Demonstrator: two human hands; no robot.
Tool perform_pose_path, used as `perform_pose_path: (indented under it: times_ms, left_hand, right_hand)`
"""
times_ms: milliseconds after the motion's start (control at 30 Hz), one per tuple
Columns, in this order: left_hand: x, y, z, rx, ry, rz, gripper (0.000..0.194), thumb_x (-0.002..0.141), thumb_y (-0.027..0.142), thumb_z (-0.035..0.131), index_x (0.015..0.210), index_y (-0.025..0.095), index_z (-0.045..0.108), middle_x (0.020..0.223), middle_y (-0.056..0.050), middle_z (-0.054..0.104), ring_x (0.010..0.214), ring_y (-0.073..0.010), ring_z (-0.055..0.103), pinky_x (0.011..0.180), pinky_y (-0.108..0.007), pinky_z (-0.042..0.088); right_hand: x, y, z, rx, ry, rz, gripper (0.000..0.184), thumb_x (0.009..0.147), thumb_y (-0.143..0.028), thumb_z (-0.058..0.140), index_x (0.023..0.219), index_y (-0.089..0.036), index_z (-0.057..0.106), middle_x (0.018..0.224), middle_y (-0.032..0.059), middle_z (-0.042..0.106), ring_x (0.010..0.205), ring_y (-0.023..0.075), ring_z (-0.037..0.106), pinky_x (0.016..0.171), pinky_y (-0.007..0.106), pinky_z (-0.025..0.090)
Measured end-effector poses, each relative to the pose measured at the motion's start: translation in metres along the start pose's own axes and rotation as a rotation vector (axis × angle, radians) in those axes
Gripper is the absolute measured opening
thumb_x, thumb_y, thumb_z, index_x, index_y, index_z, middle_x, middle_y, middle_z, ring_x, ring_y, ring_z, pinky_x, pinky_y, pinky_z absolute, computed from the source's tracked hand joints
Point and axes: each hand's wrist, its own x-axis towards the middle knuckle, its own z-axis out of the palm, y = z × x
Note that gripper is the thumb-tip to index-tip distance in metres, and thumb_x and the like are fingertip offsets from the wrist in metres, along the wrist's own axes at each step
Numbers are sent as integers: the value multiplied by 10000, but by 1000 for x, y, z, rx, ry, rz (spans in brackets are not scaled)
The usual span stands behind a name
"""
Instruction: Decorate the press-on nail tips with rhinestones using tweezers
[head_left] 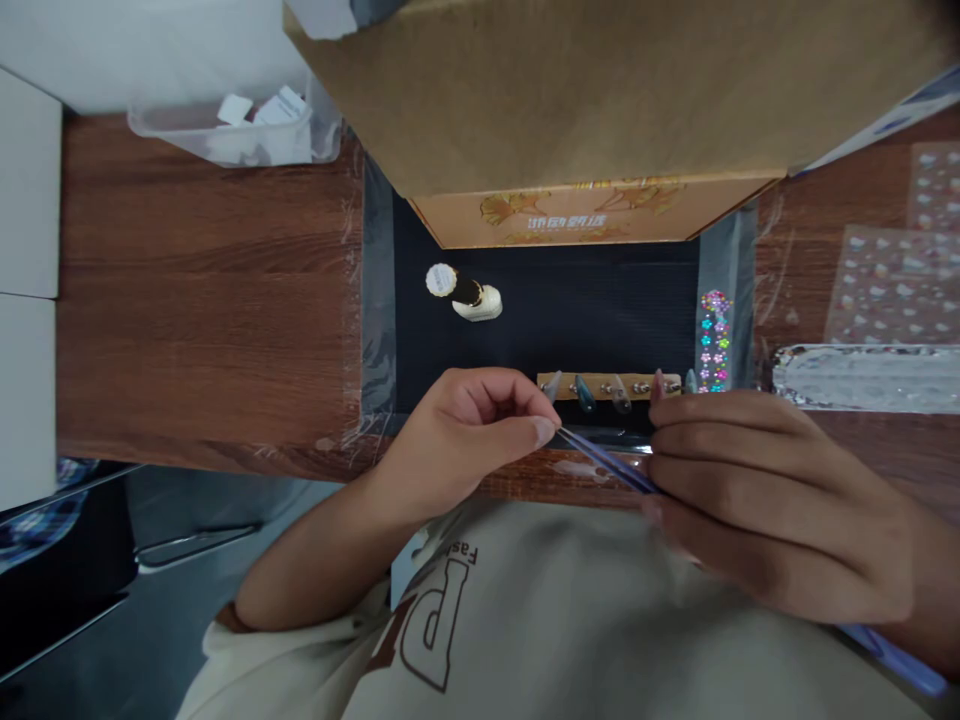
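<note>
Head view: purple tweezers [606, 461] are held in the right hand [765, 490] over the near edge of the table [210, 300], tips met by the left hand [465, 430], its thumb and forefinger narrowed together, contents hidden.

You are at what looks like a small nail-art workstation; whether it stands in a home, a salon or a workshop, you cannot tell from this view. Artificial nail tips [584, 393] stand in a row on a tan strip [600, 383], a polish-style bottle [489, 304] sits on a dark ribbed mat [600, 310], and you hold a slim purple tool [607, 462]. Beside the mat you have bright flower gems [715, 345] and patterned sheets [870, 290]. Your wood-grain tabletop [202, 320] also carries a large brown carton [600, 100] and a clear plastic bin [171, 134], giving it a makeshift, crafting-desk look.
</note>
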Motion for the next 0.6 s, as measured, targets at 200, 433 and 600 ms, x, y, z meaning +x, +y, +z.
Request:
perform_pose_path:
  times_ms: [200, 433, 600]
  left_hand:
    - [1, 2, 2, 14, -2, -14, 107, 740, 225, 708, 704, 143, 649, 610, 44, 520, 542, -42, 360, 513, -197, 230]
    - [2, 3, 2, -2, -22, 6, 95, 764, 201, 690, 712, 142, 637, 576, 66, 493, 520, -31, 322, 493, -196, 210]
    - [2, 3, 3, -12, -12, 4, 98, 748, 201, 702, 701, 140, 642, 597, 54, 522, 530, -31, 341, 498, -196, 215]
  right_hand:
    - [0, 0, 2, -18, -30, -9, 132, 931, -135, 538, 911, -228, 630, 895, 30, 643, 921, 196, 642, 847, 428, 594]
    - [-1, -2, 7, -9, 32, 13, 167, 936, -132, 509, 883, -228, 635, 825, 39, 669, 886, 204, 656, 788, 438, 609]
    - [-2, -3, 7, -9, 33, 27, 189, 952, -147, 500, 871, -246, 639, 850, 28, 667, 898, 201, 657, 800, 435, 609]
